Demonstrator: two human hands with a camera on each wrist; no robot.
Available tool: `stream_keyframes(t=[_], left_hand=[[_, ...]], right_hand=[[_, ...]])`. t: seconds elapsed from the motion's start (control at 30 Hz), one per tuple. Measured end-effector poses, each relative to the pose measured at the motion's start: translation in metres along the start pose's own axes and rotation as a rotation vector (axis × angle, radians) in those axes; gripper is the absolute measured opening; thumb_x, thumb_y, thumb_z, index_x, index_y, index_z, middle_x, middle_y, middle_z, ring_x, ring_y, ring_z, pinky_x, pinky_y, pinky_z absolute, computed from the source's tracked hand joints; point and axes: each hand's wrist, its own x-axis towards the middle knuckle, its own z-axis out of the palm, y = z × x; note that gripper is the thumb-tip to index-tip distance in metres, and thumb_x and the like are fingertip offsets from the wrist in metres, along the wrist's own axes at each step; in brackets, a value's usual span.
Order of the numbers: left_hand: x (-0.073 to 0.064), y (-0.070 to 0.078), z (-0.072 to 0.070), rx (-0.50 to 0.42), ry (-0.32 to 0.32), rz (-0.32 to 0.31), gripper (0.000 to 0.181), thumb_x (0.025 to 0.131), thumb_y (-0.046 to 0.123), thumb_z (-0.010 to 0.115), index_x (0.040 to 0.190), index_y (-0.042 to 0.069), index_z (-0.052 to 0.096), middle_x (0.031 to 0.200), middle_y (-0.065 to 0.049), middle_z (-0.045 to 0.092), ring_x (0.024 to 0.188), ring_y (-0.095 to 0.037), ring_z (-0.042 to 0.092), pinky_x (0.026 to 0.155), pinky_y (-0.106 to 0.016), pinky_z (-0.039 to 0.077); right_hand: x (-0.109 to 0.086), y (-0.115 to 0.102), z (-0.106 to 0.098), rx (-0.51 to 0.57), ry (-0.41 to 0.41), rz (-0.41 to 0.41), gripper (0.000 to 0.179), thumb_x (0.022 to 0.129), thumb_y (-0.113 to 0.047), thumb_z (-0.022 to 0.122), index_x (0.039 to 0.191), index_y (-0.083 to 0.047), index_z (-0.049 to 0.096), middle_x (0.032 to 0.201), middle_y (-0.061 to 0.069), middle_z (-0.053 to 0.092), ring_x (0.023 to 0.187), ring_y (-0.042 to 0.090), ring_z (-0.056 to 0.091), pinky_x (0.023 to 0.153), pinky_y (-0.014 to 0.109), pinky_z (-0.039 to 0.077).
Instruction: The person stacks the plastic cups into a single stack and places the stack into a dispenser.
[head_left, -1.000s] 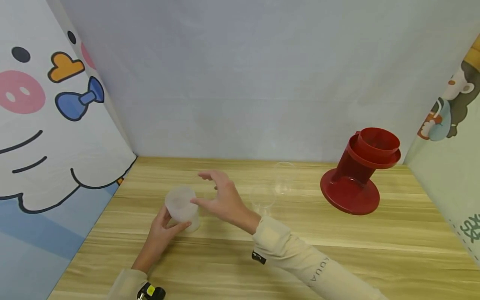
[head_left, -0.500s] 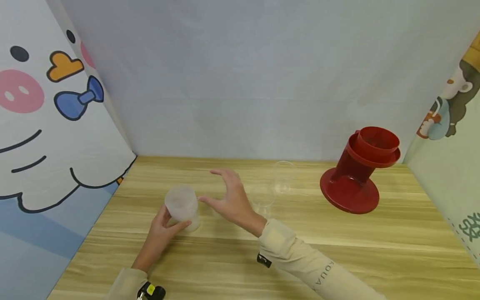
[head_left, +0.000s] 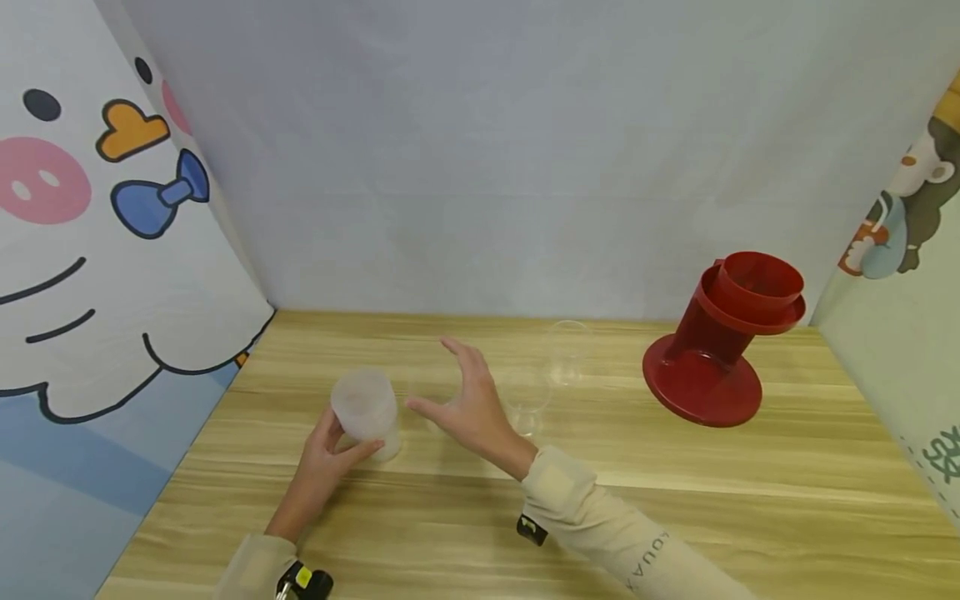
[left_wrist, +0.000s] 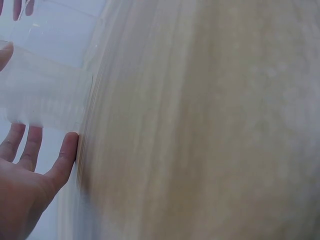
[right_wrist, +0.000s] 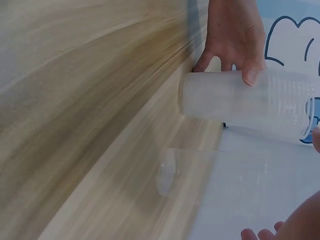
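Note:
A stack of nested translucent plastic cups (head_left: 363, 407) stands upright at the left of the table. My left hand (head_left: 324, 467) grips its lower part, with thumb on the near side and fingers behind. A single clear plastic cup (right_wrist: 235, 175) stands beside the stack, very faint in the head view. My right hand (head_left: 476, 417) is spread in a wide C at that cup, thumb apart from fingers. In the right wrist view, gaps show between the cup wall and the hand. The left wrist view shows the stack (left_wrist: 45, 95) against the left hand's fingertips.
Two more clear cups, one nearer (head_left: 527, 404) and one farther back (head_left: 566, 354), stand right of my right hand. A red plastic stand (head_left: 708, 358) with a round base and ringed top is at the back right. Printed cloth walls border the wooden table (head_left: 600, 492).
My right hand has drawn to the right, away from the stack, its thumb no longer at the stack's rim. The left hand and the stack have stayed in place.

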Motion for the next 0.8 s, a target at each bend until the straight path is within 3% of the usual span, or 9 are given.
stream_keyframes(t=[0.43, 0.8], left_hand=[[0.001, -0.002, 0.000, -0.001, 0.002, -0.005, 0.086, 0.082, 0.014, 0.075, 0.150, 0.025, 0.022, 0.146, -0.008, 0.035, 0.134, -0.029, 0.031, 0.097, -0.055, 0.039], [0.001, -0.001, 0.001, 0.000, 0.005, -0.009, 0.085, 0.083, 0.014, 0.075, 0.149, 0.026, 0.023, 0.145, -0.007, 0.037, 0.133, -0.028, 0.033, 0.097, -0.054, 0.040]], right_hand=[[-0.010, 0.015, 0.006, 0.087, -0.008, 0.134, 0.091, 0.073, -0.036, 0.082, 0.145, -0.010, 0.031, 0.140, 0.011, 0.040, 0.126, 0.030, 0.039, 0.096, 0.049, 0.040], [-0.017, 0.029, 0.013, 0.110, -0.019, 0.170, 0.091, 0.073, -0.033, 0.081, 0.145, -0.010, 0.029, 0.135, 0.019, 0.043, 0.122, 0.035, 0.042, 0.093, 0.051, 0.041]])
